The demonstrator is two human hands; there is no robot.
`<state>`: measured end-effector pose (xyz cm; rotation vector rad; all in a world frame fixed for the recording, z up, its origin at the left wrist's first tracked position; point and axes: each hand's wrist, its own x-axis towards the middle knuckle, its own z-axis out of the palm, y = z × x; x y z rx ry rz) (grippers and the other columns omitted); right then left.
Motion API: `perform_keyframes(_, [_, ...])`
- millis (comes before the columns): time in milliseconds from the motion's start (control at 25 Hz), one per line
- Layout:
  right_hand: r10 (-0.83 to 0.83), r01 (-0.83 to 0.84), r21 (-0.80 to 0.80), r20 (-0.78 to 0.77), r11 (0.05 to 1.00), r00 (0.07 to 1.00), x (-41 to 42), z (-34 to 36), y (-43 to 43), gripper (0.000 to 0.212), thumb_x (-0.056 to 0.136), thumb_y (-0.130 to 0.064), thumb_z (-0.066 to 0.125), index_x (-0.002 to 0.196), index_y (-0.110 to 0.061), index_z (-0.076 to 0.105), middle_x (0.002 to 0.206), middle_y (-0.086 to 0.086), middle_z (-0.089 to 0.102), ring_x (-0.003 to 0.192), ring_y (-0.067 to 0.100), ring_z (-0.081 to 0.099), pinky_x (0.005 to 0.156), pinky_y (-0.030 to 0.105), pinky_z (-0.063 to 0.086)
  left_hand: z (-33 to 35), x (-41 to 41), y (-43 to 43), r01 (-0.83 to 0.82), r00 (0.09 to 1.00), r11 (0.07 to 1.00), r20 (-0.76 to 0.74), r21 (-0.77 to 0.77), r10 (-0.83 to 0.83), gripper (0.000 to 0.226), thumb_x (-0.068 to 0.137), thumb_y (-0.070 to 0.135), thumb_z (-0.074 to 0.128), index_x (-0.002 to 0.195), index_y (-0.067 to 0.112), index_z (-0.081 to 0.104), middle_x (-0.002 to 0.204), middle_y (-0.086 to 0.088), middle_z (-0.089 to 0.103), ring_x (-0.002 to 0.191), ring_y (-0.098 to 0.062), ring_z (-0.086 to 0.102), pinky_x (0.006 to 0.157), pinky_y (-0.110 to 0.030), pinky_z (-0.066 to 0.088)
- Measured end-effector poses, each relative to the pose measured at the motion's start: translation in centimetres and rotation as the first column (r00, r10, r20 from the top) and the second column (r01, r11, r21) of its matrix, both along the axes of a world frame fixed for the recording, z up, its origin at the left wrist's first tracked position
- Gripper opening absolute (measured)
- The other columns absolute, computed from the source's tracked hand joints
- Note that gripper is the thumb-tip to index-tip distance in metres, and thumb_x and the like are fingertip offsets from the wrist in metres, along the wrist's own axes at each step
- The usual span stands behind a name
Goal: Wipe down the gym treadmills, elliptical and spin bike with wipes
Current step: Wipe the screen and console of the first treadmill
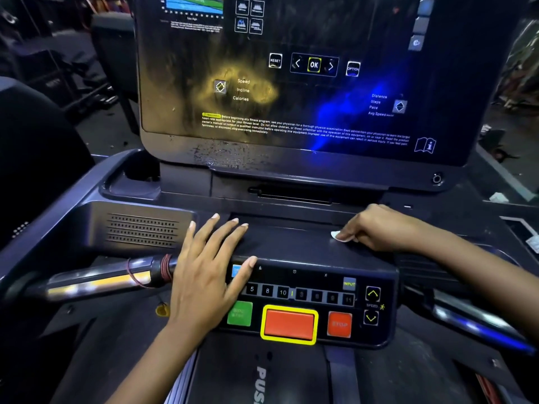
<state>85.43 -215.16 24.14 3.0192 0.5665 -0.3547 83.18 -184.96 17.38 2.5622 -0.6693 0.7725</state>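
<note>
Head camera is looking down at one treadmill [291,246] and two hands. One left hand [204,275] is lying flat and spread on the dark top, gripping nothing. One right hand [376,225] is pinching one small white wipe [335,235] against that top. One big red button [288,323] is sitting below. Dusty screen [291,83] is glowing in a dark gym room.

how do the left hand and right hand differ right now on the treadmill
The left hand lies flat with fingers spread; the right hand is curled. The left hand is bare, covering part of the keypad; the right hand presses a white wipe on the console top, farther back. Both rest on the same treadmill console.
</note>
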Motion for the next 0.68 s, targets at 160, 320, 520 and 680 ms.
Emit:
perform_keyframes(160, [-0.033,0.033,0.064,-0.005,0.997,0.999,-2.8,2.0,0.8,0.028,0.092,-0.022,0.052,0.114,-0.033,0.065,0.117,-0.012,0.064,0.113,0.014,0.057,0.087,0.023,0.045,0.0,0.0,0.1,0.012,1.0,1.0,-0.009,-0.007,-0.012,0.057,0.098,0.05,0.026,0.13,0.011,0.054,0.132,-0.002,0.056,0.132,-0.021,0.039,0.115,-0.044,0.019])
perform_keyframes(320, [-0.027,0.055,0.263,-0.108,0.963,0.994,-5.3,4.3,1.8,0.027,0.086,-0.015,0.06,0.104,-0.032,0.071,0.094,-0.026,0.068,0.09,-0.001,0.065,0.08,0.022,0.05,0.0,0.0,0.2,0.019,1.0,1.0,0.002,-0.016,-0.019,0.056,0.098,0.048,0.026,0.129,0.011,0.055,0.13,-0.002,0.057,0.13,-0.022,0.041,0.115,-0.043,0.019])
perform_keyframes(520, [-0.072,0.038,0.425,0.064,0.904,0.995,-0.3,2.7,4.5,0.043,0.078,0.002,0.051,0.106,-0.024,0.071,0.103,-0.005,0.07,0.093,0.007,0.066,0.077,0.016,0.046,0.1,-0.1,0.2,0.034,0.999,0.999,-0.007,-0.039,-0.034,0.055,0.099,0.047,0.027,0.131,0.01,0.053,0.129,-0.003,0.058,0.128,-0.02,0.042,0.116,-0.038,0.017])
perform_keyframes(680, [0.003,0.006,0.393,-0.023,0.92,1.0,2.9,-1.5,8.4,0.03,0.09,-0.006,0.053,0.116,-0.015,0.066,0.117,0.005,0.064,0.114,0.017,0.058,0.093,0.02,0.043,0.2,-0.2,0.2,0.025,0.999,0.999,-0.02,-0.039,-0.026,0.056,0.099,0.047,0.025,0.131,0.011,0.052,0.129,-0.003,0.058,0.127,-0.019,0.042,0.117,-0.035,0.014])
